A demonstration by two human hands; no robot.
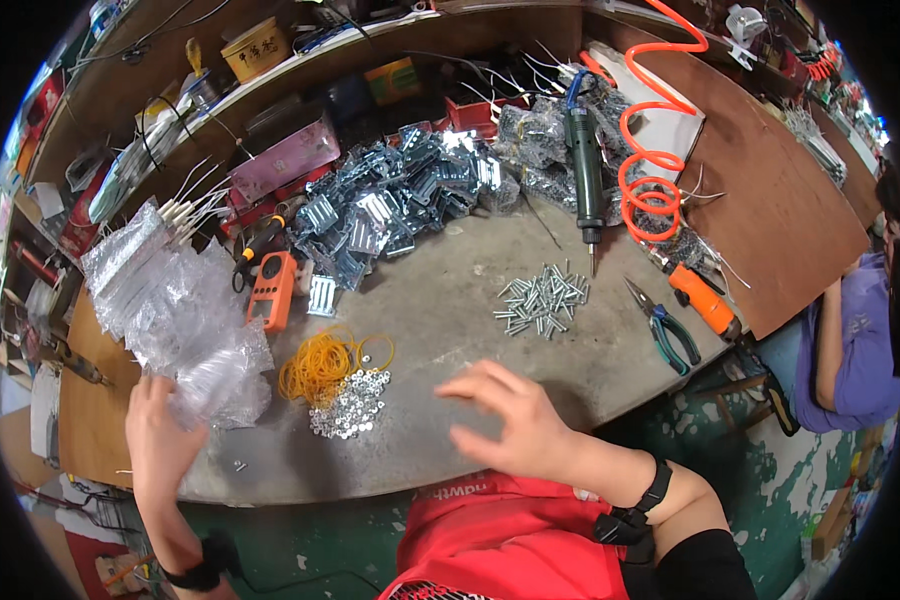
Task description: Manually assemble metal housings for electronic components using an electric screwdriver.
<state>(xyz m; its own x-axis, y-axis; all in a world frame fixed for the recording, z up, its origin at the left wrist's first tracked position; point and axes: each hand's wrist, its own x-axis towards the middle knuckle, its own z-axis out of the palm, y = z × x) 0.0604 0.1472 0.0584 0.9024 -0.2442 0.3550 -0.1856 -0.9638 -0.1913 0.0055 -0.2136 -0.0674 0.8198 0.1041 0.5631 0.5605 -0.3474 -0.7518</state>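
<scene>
My left hand (160, 440) is at the near left edge of a bubble-wrapped bundle (190, 320), its fingers closed on the clear wrap. White wire ends (185, 215) stick out of the bundle's far end. My right hand (510, 412) hovers over the front of the grey table (430, 310), fingers curved and apart, holding nothing. Between the hands lie a heap of small nuts (352, 405) and a tangle of yellow rubber bands (318, 367). Beyond my right hand is a pile of screws (542, 300).
Metal brackets (380, 205) are heaped at the back. An orange meter (272, 290) stands left of centre. A green electric screwdriver (584, 165) hangs near a coiled orange hose (650, 190). Pliers (667, 330) and an orange-handled tool (703, 300) lie right. Another person (855, 330) sits far right.
</scene>
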